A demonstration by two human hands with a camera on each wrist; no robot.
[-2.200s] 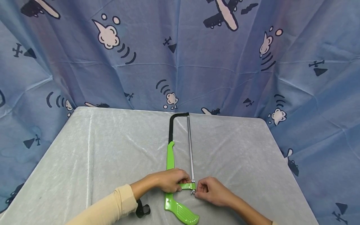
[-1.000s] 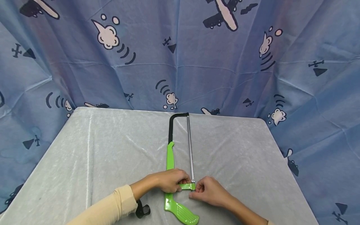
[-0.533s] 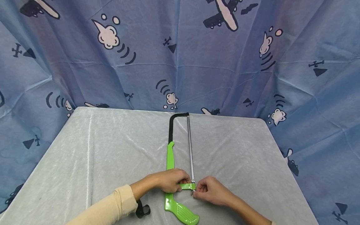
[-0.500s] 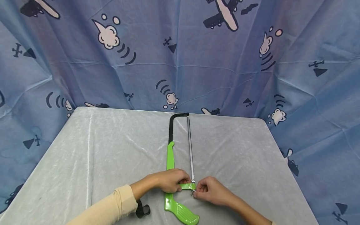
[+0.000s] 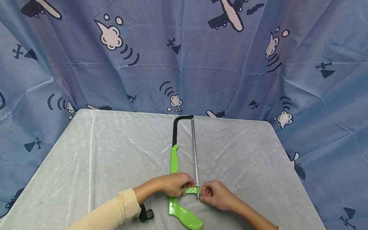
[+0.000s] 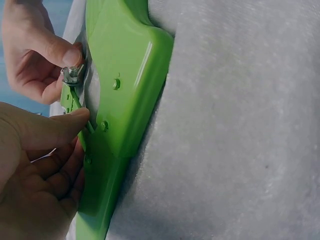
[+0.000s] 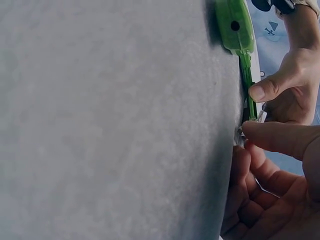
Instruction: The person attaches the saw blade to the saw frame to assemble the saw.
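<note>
A hacksaw [image 5: 174, 159] lies on the table, with a green handle, a black front frame and a silver blade [image 5: 194, 150] along its right side. My left hand [image 5: 175, 184] pinches the short green arm at the blade's near end between thumb and fingers. At the tip of that arm sits a small metal wing nut [image 6: 72, 72]. My right hand [image 5: 217, 195] has its thumb and curled forefinger on the wing nut from the right. In the right wrist view, the thumb covers most of the nut [image 7: 240, 131].
A pale grey velvety cloth covers the table [image 5: 129, 137]. Behind it hangs a blue curtain [image 5: 149, 48] printed with planes and clouds. A black curved piece [image 5: 146, 214] shows beside the left cuff.
My right thumb reached in over the wing nut a second ago, then drew back to the right. The nut's wings now stand at a different angle. The left hand and hacksaw have stayed put.
</note>
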